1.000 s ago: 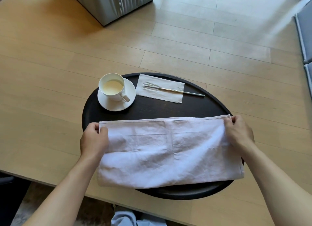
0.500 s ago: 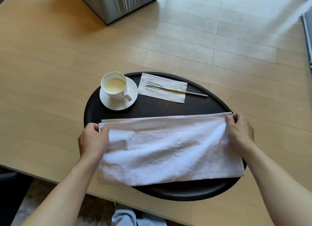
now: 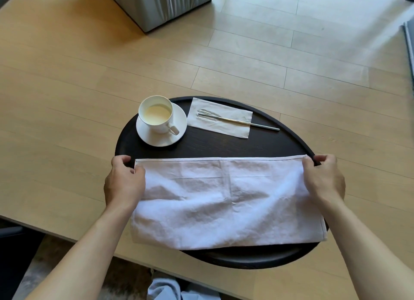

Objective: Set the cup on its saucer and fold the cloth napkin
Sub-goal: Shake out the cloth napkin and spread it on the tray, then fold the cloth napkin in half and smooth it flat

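Pinching the two far corners of the cloth napkin [image 3: 226, 201], the left hand [image 3: 124, 183] and right hand [image 3: 323, 181] each close thumb and fingers on the hemmed edge; the napkin lies between them as a wide folded band on the near half of the dark tray [image 3: 224, 146], its near edge lying just short of the tray's front rim. Beyond the left hand, the cup [image 3: 156, 114] stands upright on its saucer [image 3: 156, 135], holding a pale liquid, handle turned toward the right hand. Beyond the gap between both hands, a fork [image 3: 237, 121] rests on a paper napkin [image 3: 220, 118], its handle end overhanging onto the tray. The tray sits on the wooden bench [image 3: 67, 98]
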